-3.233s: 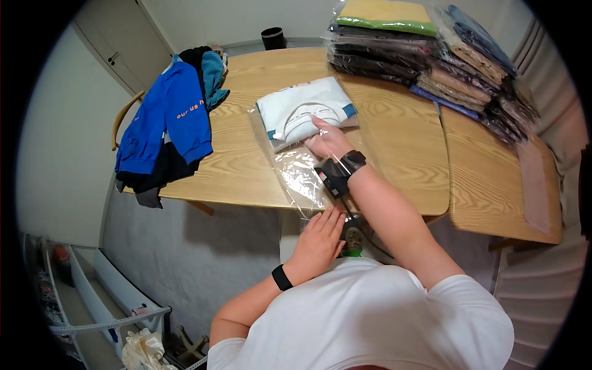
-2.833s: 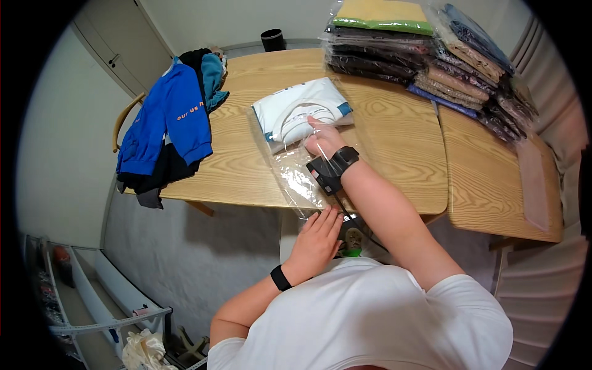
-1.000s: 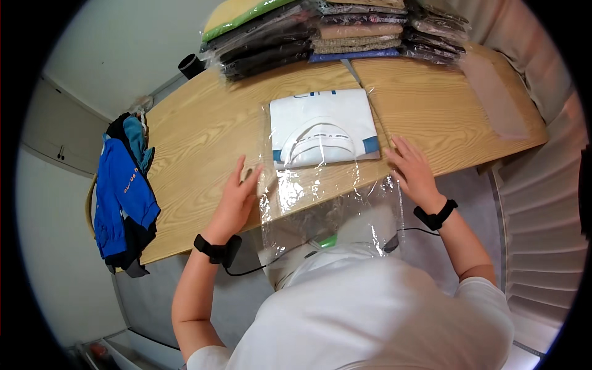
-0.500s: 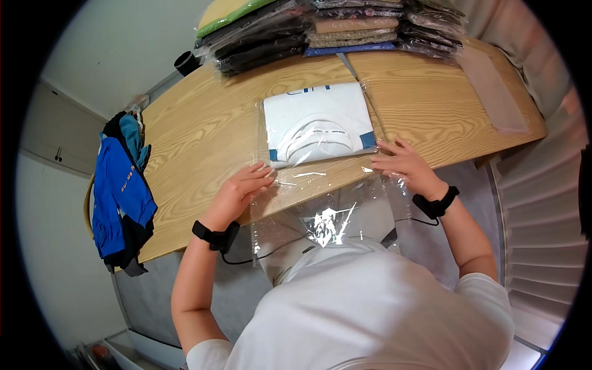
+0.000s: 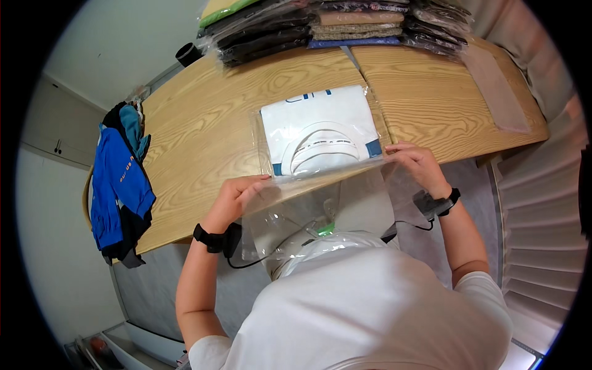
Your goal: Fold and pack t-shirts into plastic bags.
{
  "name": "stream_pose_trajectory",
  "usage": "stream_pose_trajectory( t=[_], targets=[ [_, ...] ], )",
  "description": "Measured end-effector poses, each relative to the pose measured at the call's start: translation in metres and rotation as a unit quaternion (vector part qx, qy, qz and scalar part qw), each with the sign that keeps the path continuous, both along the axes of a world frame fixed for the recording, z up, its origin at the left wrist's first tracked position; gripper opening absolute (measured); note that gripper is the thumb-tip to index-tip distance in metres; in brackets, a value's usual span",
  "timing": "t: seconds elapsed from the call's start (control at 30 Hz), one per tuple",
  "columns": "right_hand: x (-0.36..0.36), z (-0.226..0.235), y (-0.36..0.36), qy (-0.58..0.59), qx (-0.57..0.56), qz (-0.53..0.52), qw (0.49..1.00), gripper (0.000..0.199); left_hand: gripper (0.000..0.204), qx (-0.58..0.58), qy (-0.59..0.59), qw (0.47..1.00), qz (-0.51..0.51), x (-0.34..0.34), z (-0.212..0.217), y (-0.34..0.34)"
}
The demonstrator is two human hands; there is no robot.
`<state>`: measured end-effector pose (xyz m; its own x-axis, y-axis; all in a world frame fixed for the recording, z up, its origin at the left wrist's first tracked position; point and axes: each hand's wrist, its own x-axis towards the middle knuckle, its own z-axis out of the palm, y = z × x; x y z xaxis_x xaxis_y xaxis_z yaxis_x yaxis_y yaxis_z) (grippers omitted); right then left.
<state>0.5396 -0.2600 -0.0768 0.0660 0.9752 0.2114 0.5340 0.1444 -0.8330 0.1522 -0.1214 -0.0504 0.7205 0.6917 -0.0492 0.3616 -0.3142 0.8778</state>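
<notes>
A folded white T-shirt (image 5: 320,123) with blue marks and blue corner patches lies in a clear plastic bag (image 5: 296,222) near the table's front edge. Its round collar faces me. The bag's loose end hangs over the edge toward my lap. My left hand (image 5: 239,192) pinches the bag's left side, just below the shirt's near left corner. At the near right corner, my right hand (image 5: 416,165) pinches the other side. Between my hands the plastic is pulled into a taut fold along the shirt's near edge.
Stacks of bagged folded clothes (image 5: 357,28) stand along the table's (image 5: 197,135) far side. Blue and black garments (image 5: 120,185) drape over the left end. A pinkish flat strip (image 5: 496,89) lies at the right. A dark cylinder (image 5: 187,54) is behind the table.
My fingers have gone from lying spread on the bag to pinching its two sides. The plastic is raised into a fold, and the shirt has shifted slightly toward me.
</notes>
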Motion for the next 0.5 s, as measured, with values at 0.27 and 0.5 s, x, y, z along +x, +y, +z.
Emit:
stream_pose_trajectory(
  t=[0.27, 0.5],
  targets=[
    [-0.01, 0.006, 0.015, 0.206, -0.122, -0.095, 0.966, 0.035, 0.047, -0.134, 0.007, 0.988, 0.071, 0.02, 0.008, 0.008],
    [-0.011, -0.003, 0.027, 0.27, -0.087, -0.149, 0.947, 0.046, 0.054, -0.22, 0.026, 0.969, 0.109, 0.026, 0.0, 0.018]
  ],
)
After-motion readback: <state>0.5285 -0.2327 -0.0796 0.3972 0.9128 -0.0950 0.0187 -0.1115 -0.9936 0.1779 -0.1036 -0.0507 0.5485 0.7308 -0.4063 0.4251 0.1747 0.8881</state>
